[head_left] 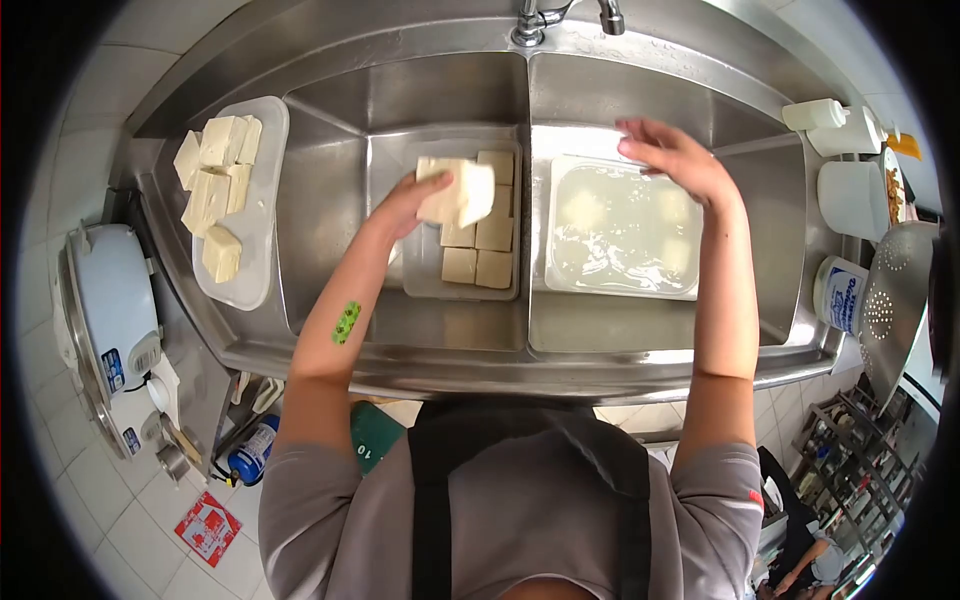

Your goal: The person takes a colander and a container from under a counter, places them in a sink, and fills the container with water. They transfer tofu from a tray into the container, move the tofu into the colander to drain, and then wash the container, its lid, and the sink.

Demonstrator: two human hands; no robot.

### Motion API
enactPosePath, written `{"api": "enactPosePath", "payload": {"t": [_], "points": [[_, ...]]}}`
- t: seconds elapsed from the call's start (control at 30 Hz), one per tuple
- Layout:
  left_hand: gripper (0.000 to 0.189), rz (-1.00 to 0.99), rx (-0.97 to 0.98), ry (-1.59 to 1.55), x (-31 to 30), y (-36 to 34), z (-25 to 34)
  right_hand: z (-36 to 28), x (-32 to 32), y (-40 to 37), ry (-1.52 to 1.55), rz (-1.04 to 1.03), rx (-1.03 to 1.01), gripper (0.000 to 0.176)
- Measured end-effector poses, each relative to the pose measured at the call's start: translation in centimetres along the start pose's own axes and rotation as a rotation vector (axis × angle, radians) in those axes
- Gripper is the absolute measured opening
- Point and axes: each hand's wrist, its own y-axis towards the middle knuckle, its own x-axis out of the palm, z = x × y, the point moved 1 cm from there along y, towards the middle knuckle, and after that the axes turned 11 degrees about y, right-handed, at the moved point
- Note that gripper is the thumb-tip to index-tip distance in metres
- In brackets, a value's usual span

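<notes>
My left hand (408, 203) grips a pale block (455, 192) above the left basin. Below it, a translucent tub (430, 275) holds several similar blocks (495, 232) along its right side. My right hand (675, 160) is raised over the back right of another tub (553, 255) in the right basin; its fingers are apart and hold nothing. That tub contains cloudy liquid with pale blocks (583, 212) under the surface. At the left, more blocks (208, 198) lie on a white tray (262, 200).
A metal divider (527, 200) separates the basins, with a faucet (570, 18) behind. White containers (850, 185), a labelled tub (838, 293) and a perforated metal colander (895, 300) stand at the right. A scale (115, 310) is at the left. Another person (822, 558) is at the lower right.
</notes>
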Motion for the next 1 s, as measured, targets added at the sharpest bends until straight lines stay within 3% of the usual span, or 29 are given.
{"api": "enactPosePath", "payload": {"t": [0.07, 0.13, 0.27, 0.3, 0.4, 0.6, 0.67, 0.7, 0.73, 0.8, 0.83, 1.0], "points": [[0.056, 0.013, -0.078, -0.014, -1.1, 1.6, -5.1, 3.4, -0.3, -0.1, 0.196, -0.054, 0.138, 0.055], [0.059, -0.016, -0.151, -0.008, -1.5, 4.5, -11.6, 7.5, -1.0, 0.1, 0.305, -0.023, 0.258, 0.048], [0.078, 0.098, -0.189, 0.391, 0.4, 8.4, -19.2, 15.2, -2.3, 0.4, 0.246, 0.046, 0.448, 0.048], [0.091, 0.163, -0.258, 0.505, 0.8, 9.0, -20.1, 16.9, -2.9, 0.2, 0.239, 0.084, 0.484, 0.048], [0.097, 0.220, -0.243, 0.400, 0.0, 12.6, -23.0, 19.8, -4.3, -1.0, 0.239, 0.155, 0.544, 0.046], [0.092, 0.321, -0.136, 0.261, 0.5, 17.0, -16.2, 21.8, -4.1, -3.4, 0.270, 0.239, 0.576, 0.044], [0.076, 0.488, -0.085, 0.504, 0.7, 19.3, -16.2, 22.7, -4.4, -3.7, 0.210, 0.215, 0.585, 0.046], [0.080, 0.368, -0.087, 0.439, 2.3, 16.5, -11.7, 22.7, -4.5, -3.8, 0.206, 0.221, 0.587, 0.047], [0.080, 0.360, -0.086, 0.439, 2.6, 17.5, -12.1, 22.9, -4.6, -3.9, 0.207, 0.228, 0.591, 0.047], [0.079, 0.586, -0.041, 0.647, 2.6, 19.9, -13.4, 23.4, -4.9, -3.8, 0.215, 0.236, 0.585, 0.048], [0.080, 0.659, 0.095, 0.671, 3.0, 19.7, -12.6, 23.5, -4.9, -3.9, 0.218, 0.240, 0.589, 0.048], [0.080, 0.626, 0.045, 0.693, 2.9, 21.8, -10.6, 23.9, -4.7, -3.5, 0.220, 0.227, 0.587, 0.042]]}}
